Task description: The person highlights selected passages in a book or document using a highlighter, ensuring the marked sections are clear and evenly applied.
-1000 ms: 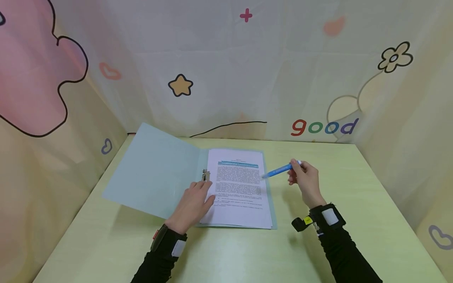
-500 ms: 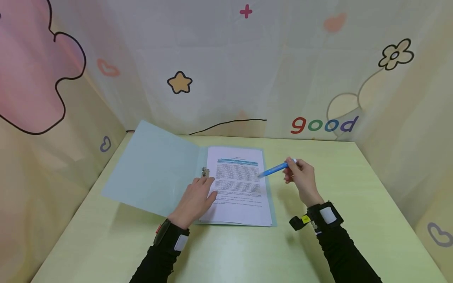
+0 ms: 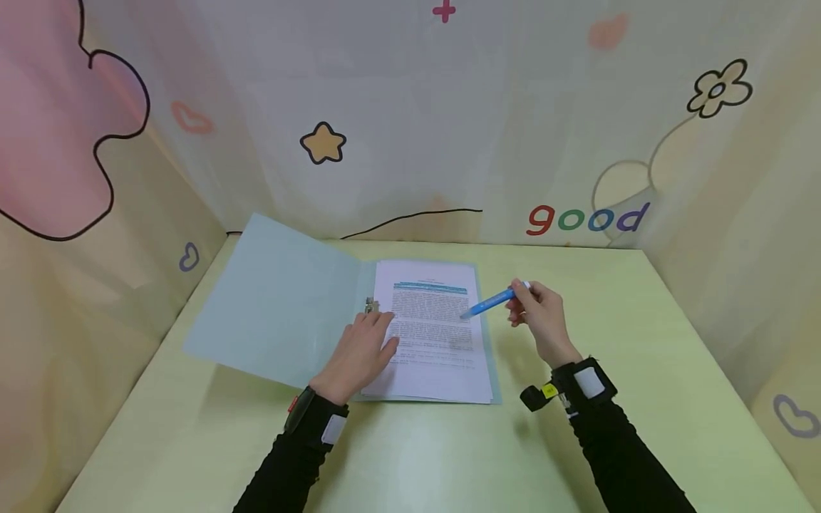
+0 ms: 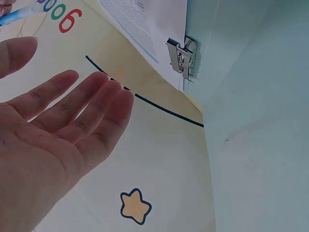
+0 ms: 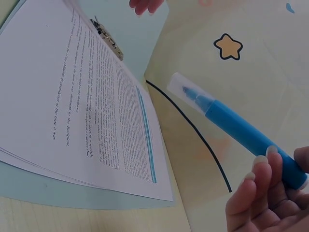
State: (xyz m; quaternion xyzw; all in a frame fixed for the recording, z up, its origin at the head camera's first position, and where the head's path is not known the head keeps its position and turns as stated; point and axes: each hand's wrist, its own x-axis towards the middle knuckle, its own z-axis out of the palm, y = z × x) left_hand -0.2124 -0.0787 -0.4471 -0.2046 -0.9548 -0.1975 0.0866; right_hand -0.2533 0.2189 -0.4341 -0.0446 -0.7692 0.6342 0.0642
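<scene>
A pale blue folder (image 3: 276, 299) lies open, with printed sheets (image 3: 436, 374) on its right side and a metal clip (image 3: 370, 304) by the spine. Blue highlighting marks the lines near the top of the page. My left hand (image 3: 358, 353) is over the sheets' left edge, just below the clip, its fingers extended and holding nothing; the left wrist view shows its palm. Between thumb and fingers, my right hand (image 3: 544, 320) pinches a blue highlighter (image 5: 246, 133) near its back end. A translucent cap covers the tip, which points left above the page's right side.
The folder's raised cover leans up to the left. Pale wood-look table (image 3: 423, 456) surrounds the folder. A printed cloth backdrop (image 3: 398, 107) encloses the back and sides. A small black device (image 3: 534, 397) hangs from the right wrist strap (image 3: 584, 381).
My right hand has moved left with the highlighter, bringing its capped end over the page. My left hand has shifted slightly right and up. The folder stays open.
</scene>
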